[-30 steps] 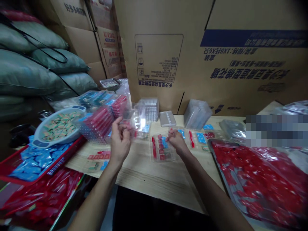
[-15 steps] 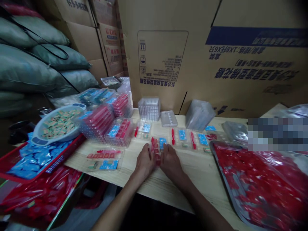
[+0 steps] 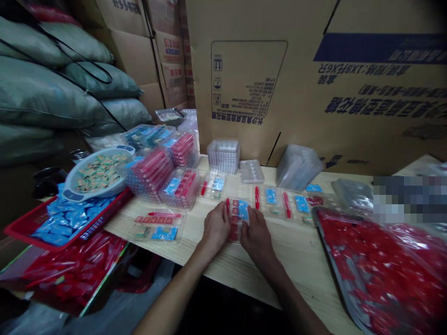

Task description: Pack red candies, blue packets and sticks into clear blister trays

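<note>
Between my hands a clear plastic tray (image 3: pixel 234 236) lies on the table, with red squares in a row, a blue packet (image 3: pixel 243 210) and a slim red stick (image 3: pixel 227 205). My left hand (image 3: pixel 216 225) is closed on the tray's left side, fingertips near the red stick. From the right, my right hand (image 3: pixel 256 232) grips the opposite edge, its fingers beside the blue packet. The hands hide parts of both edges. Behind them stand more partly filled trays (image 3: pixel 271 199) in a row. Another filled tray (image 3: pixel 159 226) lies to the left.
Stacked filled trays (image 3: pixel 179 188) and a light-blue basin (image 3: pixel 71 194) of small wrapped pieces stand left, above a red basket (image 3: pixel 21 228) of blue packets. A metal tray (image 3: pixel 335 284) of red packets is at right. Clear empty trays (image 3: pixel 223 156) stand before a large carton (image 3: pixel 244 28).
The view has swung slightly left, shifting everything rightward. In the held tray, the blue packet now sits closer to the red squares. My hands stay on the tray's sides.
</note>
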Action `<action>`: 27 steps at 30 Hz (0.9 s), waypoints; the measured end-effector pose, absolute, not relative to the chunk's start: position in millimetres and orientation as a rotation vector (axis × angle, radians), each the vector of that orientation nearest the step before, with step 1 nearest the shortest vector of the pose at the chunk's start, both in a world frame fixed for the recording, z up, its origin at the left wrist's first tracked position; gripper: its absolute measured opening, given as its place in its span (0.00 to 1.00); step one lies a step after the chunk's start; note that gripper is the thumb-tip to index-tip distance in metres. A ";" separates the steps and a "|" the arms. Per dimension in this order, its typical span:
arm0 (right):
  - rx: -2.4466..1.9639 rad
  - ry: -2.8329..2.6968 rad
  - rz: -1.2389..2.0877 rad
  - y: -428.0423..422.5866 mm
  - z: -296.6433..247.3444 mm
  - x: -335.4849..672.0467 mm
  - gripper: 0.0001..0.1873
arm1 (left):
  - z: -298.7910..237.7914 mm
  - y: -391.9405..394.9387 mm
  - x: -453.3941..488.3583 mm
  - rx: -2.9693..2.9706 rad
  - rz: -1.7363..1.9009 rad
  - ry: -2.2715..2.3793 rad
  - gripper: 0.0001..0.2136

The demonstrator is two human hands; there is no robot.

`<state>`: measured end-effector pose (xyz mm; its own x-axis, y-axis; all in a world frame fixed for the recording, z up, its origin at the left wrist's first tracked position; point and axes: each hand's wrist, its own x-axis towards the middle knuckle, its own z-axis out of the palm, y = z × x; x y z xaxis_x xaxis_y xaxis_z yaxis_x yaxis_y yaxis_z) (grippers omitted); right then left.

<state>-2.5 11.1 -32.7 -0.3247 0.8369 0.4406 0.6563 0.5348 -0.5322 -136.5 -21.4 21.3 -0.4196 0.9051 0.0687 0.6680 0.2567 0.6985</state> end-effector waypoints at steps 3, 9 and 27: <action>-1.284 -2.162 0.324 18.8 -33.4 -6.2 0.26 | 15.1 -17.0 -143.7 1.366 1.005 2.125 0.18; -1.436 -2.284 0.276 22.4 -38.8 -10.9 0.26 | -2.1 -11.6 -157.1 1.336 0.958 2.210 0.15; -1.090 -1.377 1.690 -16.4 -8.5 2.4 0.48 | 19.3 -108.5 -172.8 0.787 1.355 1.515 0.23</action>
